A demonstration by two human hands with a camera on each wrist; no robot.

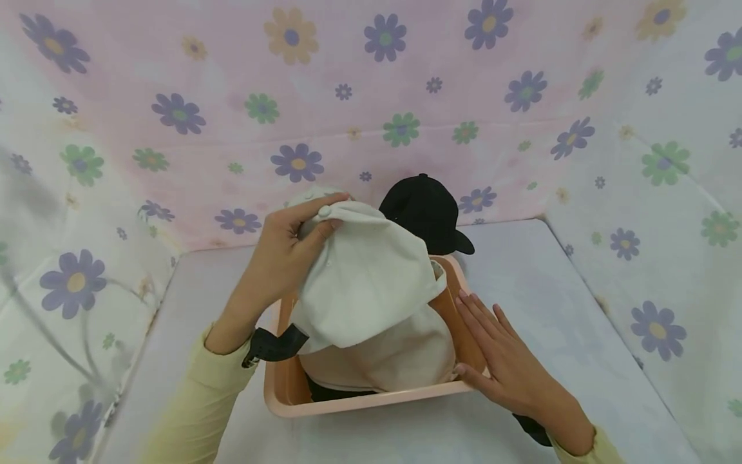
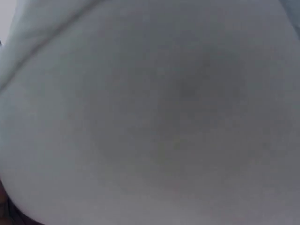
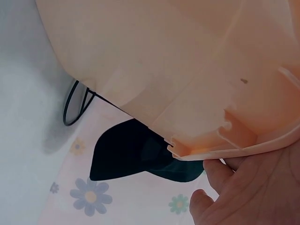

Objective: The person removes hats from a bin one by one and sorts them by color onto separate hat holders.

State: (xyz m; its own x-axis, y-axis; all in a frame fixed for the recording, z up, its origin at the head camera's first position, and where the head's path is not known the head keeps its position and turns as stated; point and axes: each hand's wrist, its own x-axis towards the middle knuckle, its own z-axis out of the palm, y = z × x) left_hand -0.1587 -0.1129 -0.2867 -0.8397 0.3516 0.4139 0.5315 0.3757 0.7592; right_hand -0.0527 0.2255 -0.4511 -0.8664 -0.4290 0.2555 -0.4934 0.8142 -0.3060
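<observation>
My left hand [image 1: 315, 219] grips a white cap [image 1: 365, 283] by its crown and holds it tilted over a pink plastic basket [image 1: 359, 403]. That cap's fabric [image 2: 150, 112] fills the left wrist view. A cream cap [image 1: 400, 361] lies inside the basket beneath it. My right hand [image 1: 481, 335] rests flat against the basket's right wall, fingers straight and thumb at the front corner. In the right wrist view the fingers [image 3: 253, 192] touch the underside of the basket's [image 3: 187, 70] rim. A black cap [image 1: 426, 209] sits behind the basket.
The basket stands on a pale table [image 1: 580, 335] enclosed by flowered cloth walls [image 1: 174, 116] at the back and both sides. Something dark [image 1: 330, 390] shows under the cream cap. The right wrist view shows the black cap [image 3: 126, 154] and a thin black loop [image 3: 70, 110].
</observation>
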